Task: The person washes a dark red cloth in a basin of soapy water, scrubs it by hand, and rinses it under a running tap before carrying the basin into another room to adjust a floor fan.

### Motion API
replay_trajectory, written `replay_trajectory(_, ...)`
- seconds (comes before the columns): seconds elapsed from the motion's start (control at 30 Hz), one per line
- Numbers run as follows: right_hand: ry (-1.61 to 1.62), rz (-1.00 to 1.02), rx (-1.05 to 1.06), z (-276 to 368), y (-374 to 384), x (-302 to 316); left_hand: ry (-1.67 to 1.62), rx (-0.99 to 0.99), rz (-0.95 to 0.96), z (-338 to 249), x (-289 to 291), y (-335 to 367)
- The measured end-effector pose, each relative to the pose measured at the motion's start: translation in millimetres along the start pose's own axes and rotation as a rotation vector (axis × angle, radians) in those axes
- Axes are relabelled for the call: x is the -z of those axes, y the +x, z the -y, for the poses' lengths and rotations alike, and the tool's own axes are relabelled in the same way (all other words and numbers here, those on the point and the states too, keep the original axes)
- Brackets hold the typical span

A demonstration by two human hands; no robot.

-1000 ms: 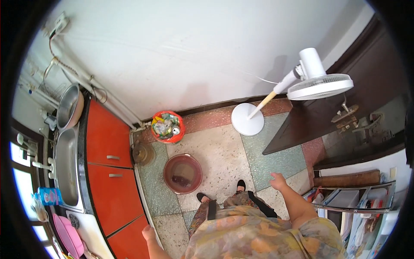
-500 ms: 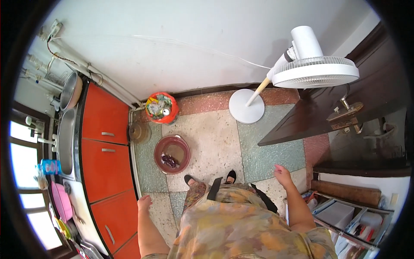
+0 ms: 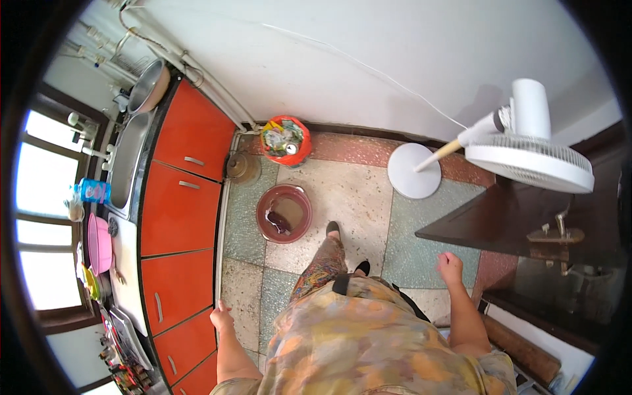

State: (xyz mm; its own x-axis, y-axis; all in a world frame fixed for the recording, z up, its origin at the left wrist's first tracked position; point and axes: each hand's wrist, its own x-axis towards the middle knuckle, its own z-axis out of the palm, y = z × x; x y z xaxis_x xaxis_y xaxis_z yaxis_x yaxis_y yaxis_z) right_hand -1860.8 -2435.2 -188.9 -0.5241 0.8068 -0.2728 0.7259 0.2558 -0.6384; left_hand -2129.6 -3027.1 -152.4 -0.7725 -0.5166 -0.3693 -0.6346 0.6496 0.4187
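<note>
Red-brown basin [image 3: 284, 214] sits on the floor ahead, beside the orange cabinets [image 3: 176, 217]. Left hand [image 3: 222, 318] and right hand [image 3: 450, 267] hold nothing, apparently half-curled. Step round the basin; avoid the fan base [image 3: 413, 170].

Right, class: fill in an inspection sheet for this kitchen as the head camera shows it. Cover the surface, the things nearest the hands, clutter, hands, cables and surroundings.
Surface: tiled floor, speckled, in pale and green squares.
Things nearest the hands: red cabinet doors beside the left hand; brown basin on the floor ahead, something dark inside.
Clutter: red bin, full, by the wall; small round lidded pot beside it.
Hands: left hand empty, by the cabinet; right hand empty, loosely curled, in the air.
Cables: white cord running along the wall toward the fan.
Surroundings: white standing fan, sink, window, dark door.
</note>
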Motion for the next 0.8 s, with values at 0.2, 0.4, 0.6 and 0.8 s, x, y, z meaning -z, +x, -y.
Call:
replay_trajectory(0.2, -0.044, 0.113, -0.038, 18.6, 24.4, 8.6, -0.348, 0.185, 0.494, -71.5, -27.7, 28.2)
replay_trajectory(0.4, 0.842, 0.137, -0.757, 42.3, 34.3, 20.2, -0.928, 0.426, 0.863, -154.6, -83.8, 76.8)
replay_trajectory(0.6, 0.68, 0.01, -0.794, 73.9, 24.6, 17.9, -0.246, 0.159, 0.64, -264.9, -139.6, 73.5)
replay_trajectory(0.8, 0.533, -0.054, -0.717, 101.9, 19.9, 8.7, 0.031, -0.676, 0.716, -348.7, -215.4, 73.4)
